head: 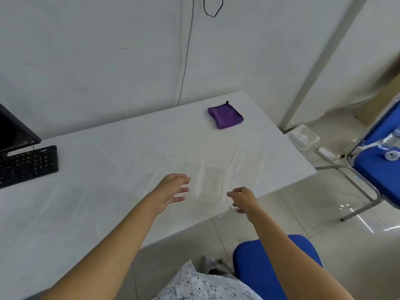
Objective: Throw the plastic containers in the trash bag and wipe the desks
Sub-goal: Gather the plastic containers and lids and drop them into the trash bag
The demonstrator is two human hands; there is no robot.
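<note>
A clear plastic container lies on the white desk near its front right edge, with a second clear one just to its right. Fainter clear containers lie further left on the desk. My left hand hovers with spread fingers just left of the middle container, apart from it. My right hand is at the container's near right corner, fingers loosely bent; whether it touches is unclear. A folded purple cloth lies at the desk's back right.
A black keyboard and a monitor sit at the desk's left. A blue chair with a plastic bottle stands at the right. Another blue seat is below me. A wall runs behind the desk.
</note>
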